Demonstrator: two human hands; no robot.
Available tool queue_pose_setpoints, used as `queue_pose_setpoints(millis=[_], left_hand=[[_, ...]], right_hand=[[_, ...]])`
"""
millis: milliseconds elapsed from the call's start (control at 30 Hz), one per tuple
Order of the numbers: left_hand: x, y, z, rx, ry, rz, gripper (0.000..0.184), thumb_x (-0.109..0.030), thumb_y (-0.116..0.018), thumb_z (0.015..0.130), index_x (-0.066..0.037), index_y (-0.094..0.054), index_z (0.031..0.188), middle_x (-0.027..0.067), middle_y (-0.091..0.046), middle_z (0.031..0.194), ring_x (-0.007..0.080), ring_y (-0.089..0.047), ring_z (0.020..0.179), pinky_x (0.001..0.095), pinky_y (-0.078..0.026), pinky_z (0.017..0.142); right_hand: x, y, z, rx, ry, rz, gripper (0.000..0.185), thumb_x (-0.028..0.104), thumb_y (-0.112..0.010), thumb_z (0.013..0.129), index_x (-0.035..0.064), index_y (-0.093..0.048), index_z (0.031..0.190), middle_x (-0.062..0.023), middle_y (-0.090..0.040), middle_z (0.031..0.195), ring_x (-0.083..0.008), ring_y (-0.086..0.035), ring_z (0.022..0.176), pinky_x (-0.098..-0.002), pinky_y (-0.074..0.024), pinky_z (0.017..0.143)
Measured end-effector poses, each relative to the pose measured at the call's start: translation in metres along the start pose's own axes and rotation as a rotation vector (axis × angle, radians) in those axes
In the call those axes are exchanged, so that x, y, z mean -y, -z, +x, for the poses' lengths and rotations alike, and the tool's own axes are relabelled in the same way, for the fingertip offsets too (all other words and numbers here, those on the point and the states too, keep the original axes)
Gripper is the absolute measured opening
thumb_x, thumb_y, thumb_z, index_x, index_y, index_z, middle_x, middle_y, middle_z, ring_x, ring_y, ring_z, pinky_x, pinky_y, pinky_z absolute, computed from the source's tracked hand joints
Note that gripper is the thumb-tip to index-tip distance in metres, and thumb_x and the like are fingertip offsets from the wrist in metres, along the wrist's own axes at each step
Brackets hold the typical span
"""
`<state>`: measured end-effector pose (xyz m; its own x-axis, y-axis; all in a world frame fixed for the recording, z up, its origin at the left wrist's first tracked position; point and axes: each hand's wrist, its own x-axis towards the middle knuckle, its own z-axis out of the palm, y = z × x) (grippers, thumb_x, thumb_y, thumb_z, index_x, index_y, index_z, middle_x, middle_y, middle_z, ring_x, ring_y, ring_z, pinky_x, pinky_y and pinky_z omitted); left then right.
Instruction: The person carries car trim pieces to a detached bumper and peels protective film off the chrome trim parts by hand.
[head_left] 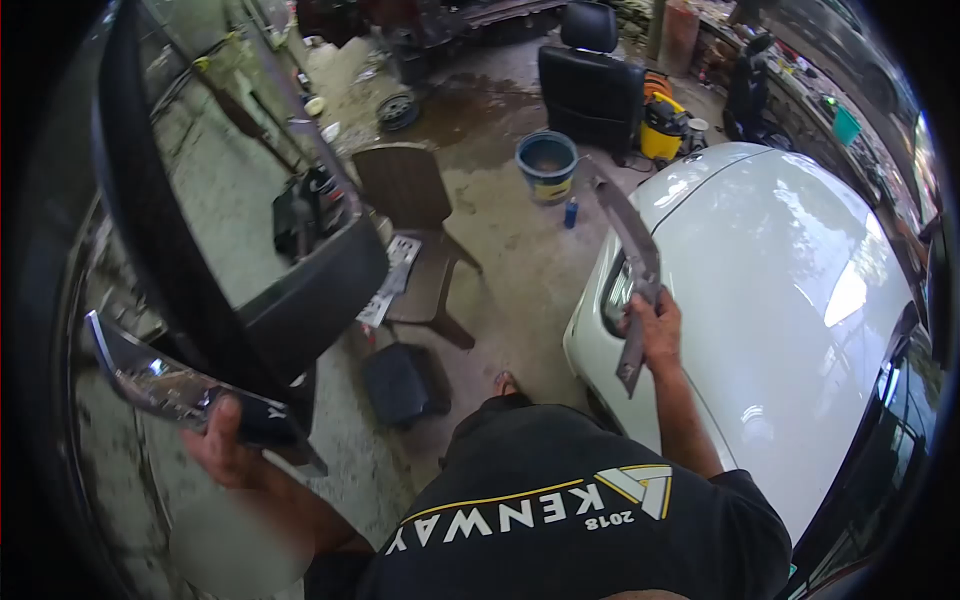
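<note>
My left hand (222, 447) is at the lower left, its thumb and fingers closed on a headlight (165, 385) with a shiny lens and dark housing. Just above the headlight, a large dark bumper (150, 200) stands on the left side. Over the front corner of a white car (770, 260), my right hand (656, 330) grips a long, narrow grey bracket (630, 232). The bracket slants from upper left to lower right, then bends down past the hand. Part of the car's own headlight (616, 295) shows behind it.
A brown plastic chair (402, 190) holds a licence plate (392, 275). Near it lies a black stool (402, 385). Farther off are a blue bucket (547, 160), a blue bottle (571, 212), a black car seat (590, 95), a yellow vacuum (661, 130) and a wheel rim (397, 112).
</note>
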<state>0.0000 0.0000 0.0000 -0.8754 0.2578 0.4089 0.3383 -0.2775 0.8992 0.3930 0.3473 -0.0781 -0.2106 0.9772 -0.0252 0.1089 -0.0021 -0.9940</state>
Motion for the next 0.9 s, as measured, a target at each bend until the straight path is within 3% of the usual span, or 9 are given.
queue_pose_setpoints(millis=[67, 100, 233, 400, 500, 533, 567, 633, 900], left_hand=[[-0.007, 0.005, 0.012, 0.04, 0.111, 0.033, 0.056, -0.025, -0.072, 0.075, 0.007, -0.054, 0.117, 0.0119, -0.058, 0.1, 0.0174, -0.056, 0.083, 0.0302, -0.046, 0.074], [-0.068, 0.018, 0.064, 0.12, 0.066, 0.281, 0.051, -0.023, -0.071, 0.077, 0.006, -0.055, 0.115, 0.0113, -0.059, 0.096, 0.0175, -0.057, 0.08, 0.0297, -0.047, 0.072], [0.043, -0.062, 0.169, 0.09, 0.104, 0.24, 0.038, -0.021, -0.07, 0.08, 0.004, -0.059, 0.105, 0.0096, -0.061, 0.084, 0.0188, -0.059, 0.072, 0.0294, -0.048, 0.066], [0.119, -0.179, 0.32, 0.018, -0.047, 0.2, 0.038, -0.024, -0.069, 0.077, 0.006, -0.058, 0.099, 0.0105, -0.059, 0.073, 0.0187, -0.058, 0.063, 0.0288, -0.045, 0.063], [0.162, -0.283, 0.363, -0.328, -0.301, 0.125, 0.036, -0.023, -0.068, 0.078, 0.005, -0.058, 0.098, 0.0113, -0.057, 0.076, 0.0192, -0.058, 0.062, 0.0292, -0.046, 0.063], [0.18, -0.283, 0.392, -0.293, -0.252, 0.192, 0.034, -0.022, -0.067, 0.079, 0.005, -0.057, 0.097, 0.0121, -0.056, 0.079, 0.0197, -0.058, 0.059, 0.0302, -0.048, 0.059], [0.2, -0.274, 0.433, -0.19, -0.234, 0.028, 0.032, -0.018, -0.066, 0.079, 0.007, -0.056, 0.096, 0.0128, -0.057, 0.077, 0.0205, -0.058, 0.057, 0.0306, -0.05, 0.053], [0.218, -0.317, 0.48, -0.224, -0.267, -0.005, 0.029, -0.015, -0.067, 0.078, 0.007, -0.055, 0.094, 0.0126, -0.057, 0.073, 0.021, -0.059, 0.056, 0.0301, -0.049, 0.049], [0.307, -0.382, 0.623, -0.173, -0.245, -0.004, 0.031, -0.018, -0.069, 0.076, 0.002, -0.054, 0.094, 0.0096, -0.056, 0.068, 0.0174, -0.056, 0.052, 0.0276, -0.048, 0.049]], right_hand=[[-0.002, -0.006, -0.022, -0.045, -0.056, 0.03, 0.022, 0.017, -0.064, 0.09, 0.0019, -0.055, 0.102, -0.0058, -0.061, 0.076, -0.0126, -0.059, 0.057, -0.0274, -0.0512, 0.054], [-0.051, -0.065, -0.069, -0.018, -0.297, 0.149, 0.023, 0.018, -0.064, 0.089, 0.0019, -0.055, 0.103, -0.0058, -0.061, 0.076, -0.0126, -0.059, 0.057, -0.0274, -0.0511, 0.054], [-0.084, -0.088, 0.01, -0.066, -0.428, -0.032, 0.027, 0.021, -0.064, 0.089, 0.0017, -0.055, 0.105, -0.0058, -0.06, 0.077, -0.0123, -0.059, 0.058, -0.0269, -0.0502, 0.054], [-0.127, -0.185, 0.194, -0.024, -0.364, 0.077, 0.022, 0.019, -0.064, 0.09, 0.0028, -0.055, 0.102, -0.0051, -0.059, 0.075, -0.0116, -0.057, 0.057, -0.0265, -0.0487, 0.053], [-0.15, -0.225, 0.314, 0.083, -0.311, 0.023, 0.019, 0.018, -0.063, 0.09, 0.0031, -0.055, 0.098, -0.0043, -0.059, 0.074, -0.0118, -0.056, 0.056, -0.0273, -0.0486, 0.053], [-0.145, -0.236, 0.358, 0.125, -0.28, -0.125, 0.017, 0.017, -0.063, 0.089, 0.0028, -0.055, 0.094, -0.0039, -0.058, 0.072, -0.0125, -0.056, 0.056, -0.0287, -0.0494, 0.054], [-0.14, -0.26, 0.405, 0.143, -0.268, -0.105, 0.016, 0.016, -0.063, 0.089, 0.0027, -0.055, 0.094, -0.004, -0.058, 0.073, -0.0126, -0.057, 0.056, -0.0289, -0.0497, 0.054], [-0.12, -0.29, 0.467, 0.196, -0.295, -0.108, 0.016, 0.015, -0.063, 0.088, 0.0024, -0.055, 0.093, -0.0043, -0.059, 0.073, -0.0128, -0.057, 0.057, -0.0292, -0.0503, 0.055], [-0.081, -0.429, 0.657, 0.4, -0.062, -0.174, 0.03, 0.016, -0.068, 0.084, -0.0007, -0.06, 0.108, -0.0042, -0.06, 0.075, -0.0112, -0.058, 0.058, -0.0266, -0.0494, 0.054]])
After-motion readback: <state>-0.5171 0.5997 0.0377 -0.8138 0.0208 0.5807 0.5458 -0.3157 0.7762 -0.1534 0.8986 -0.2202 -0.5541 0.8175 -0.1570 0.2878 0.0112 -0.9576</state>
